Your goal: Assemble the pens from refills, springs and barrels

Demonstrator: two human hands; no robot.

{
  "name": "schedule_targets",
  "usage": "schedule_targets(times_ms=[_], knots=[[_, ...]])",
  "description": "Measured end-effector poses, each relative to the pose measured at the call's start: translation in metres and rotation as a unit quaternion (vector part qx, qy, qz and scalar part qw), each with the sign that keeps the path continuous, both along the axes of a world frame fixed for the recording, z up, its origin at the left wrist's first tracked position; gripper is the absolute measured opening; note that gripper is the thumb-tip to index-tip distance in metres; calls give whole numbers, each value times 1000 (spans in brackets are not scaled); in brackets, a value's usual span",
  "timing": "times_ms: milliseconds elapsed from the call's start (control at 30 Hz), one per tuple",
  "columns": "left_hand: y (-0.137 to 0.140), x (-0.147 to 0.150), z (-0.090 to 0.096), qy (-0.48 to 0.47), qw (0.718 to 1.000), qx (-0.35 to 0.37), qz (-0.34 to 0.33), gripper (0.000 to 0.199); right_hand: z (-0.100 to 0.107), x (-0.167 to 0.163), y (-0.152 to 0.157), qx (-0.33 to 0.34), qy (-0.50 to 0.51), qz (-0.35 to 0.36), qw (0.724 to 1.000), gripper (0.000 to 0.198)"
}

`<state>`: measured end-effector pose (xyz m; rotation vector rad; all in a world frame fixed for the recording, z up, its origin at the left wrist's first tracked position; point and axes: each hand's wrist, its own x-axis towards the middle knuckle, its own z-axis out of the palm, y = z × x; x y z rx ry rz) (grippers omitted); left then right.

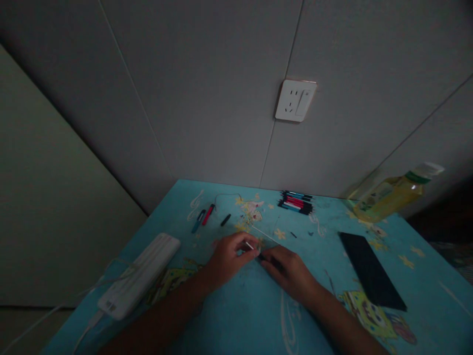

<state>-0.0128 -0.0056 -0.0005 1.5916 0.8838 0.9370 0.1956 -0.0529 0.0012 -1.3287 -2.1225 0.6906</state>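
Note:
My left hand [232,254] is closed, thumb and fingertips pinching a slim pen [250,245] whose white part shows between the fingers. Meeting it from the other side, my right hand [288,268] has its fingers closed on the pen's dark end. Whether the two parts are joined cannot be made out. Just beyond my hands lies a thin white stick like a refill [266,235]. Further left are a red pen part [208,215], a blue pen part [198,221] and a short dark cap-like piece [225,220]. A small dark piece [293,234] lies to the right.
Several pens [295,202] lie in a row near the wall. A bottle of yellow liquid [391,197] stands at the back right, with a flat black object [371,271] nearer. A white power strip [140,276] with cables lies left on the blue patterned tabletop [254,315]. A socket [296,100] is on the wall.

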Motion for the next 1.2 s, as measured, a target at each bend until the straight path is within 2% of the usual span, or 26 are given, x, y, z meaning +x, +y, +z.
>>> schedule_targets(times_ms=[200, 467, 533, 633, 733, 800, 900, 967, 1033, 1100, 1200], knots=[[2, 2, -2, -31, 999, 2, -27, 19, 2, 0, -2, -15, -7, -15, 1000, 15], [7, -5, -1, 16, 999, 28, -23, 22, 1, 0, 0, -11, -5, -22, 1000, 15], [7, -5, -1, 34, 998, 48, -9, 21, 0, 0, 1, -9, -7, -24, 1000, 16], [10, -7, -2, 91, 989, 117, 22, 18, 0, 0, 1, -4, -11, -28, 1000, 17], [22, -17, -4, 192, 954, 215, 83, 19, 1, 1, 1, 0, -21, -30, 999, 18], [34, -29, -5, 284, 908, 268, 152, 22, 0, 3, 1, 8, -39, -31, 999, 19], [52, -48, -8, 420, 830, 275, 242, 27, -3, 6, 2, 31, -82, -31, 996, 19], [59, -57, -11, 479, 794, 253, 276, 31, -6, 9, 4, 46, -108, -35, 992, 19], [63, -63, -15, 511, 776, 234, 286, 34, -8, 10, 6, 56, -123, -41, 990, 19], [64, -65, -18, 527, 769, 218, 288, 34, -9, 11, 7, 61, -124, -46, 989, 19], [66, -67, -22, 519, 780, 196, 289, 30, -9, 9, 7, 62, -112, -50, 990, 20]])
